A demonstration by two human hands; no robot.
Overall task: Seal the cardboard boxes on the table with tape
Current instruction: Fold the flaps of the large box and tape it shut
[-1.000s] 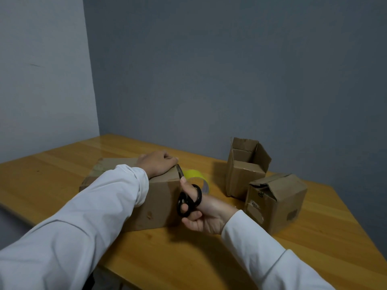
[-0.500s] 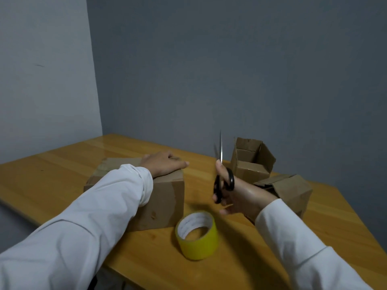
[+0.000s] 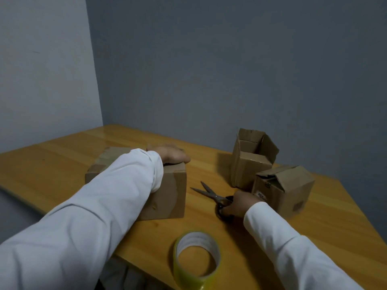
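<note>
Now my right hand lays the scissors flat on the table, fingers curled in the handles; better to slip them out gently. My left hand presses flat on the taped box, tape roll nearest me.

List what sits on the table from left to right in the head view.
Closed cardboard box under the left hand → scissors → right hand → half-closed cardboard box.
</note>
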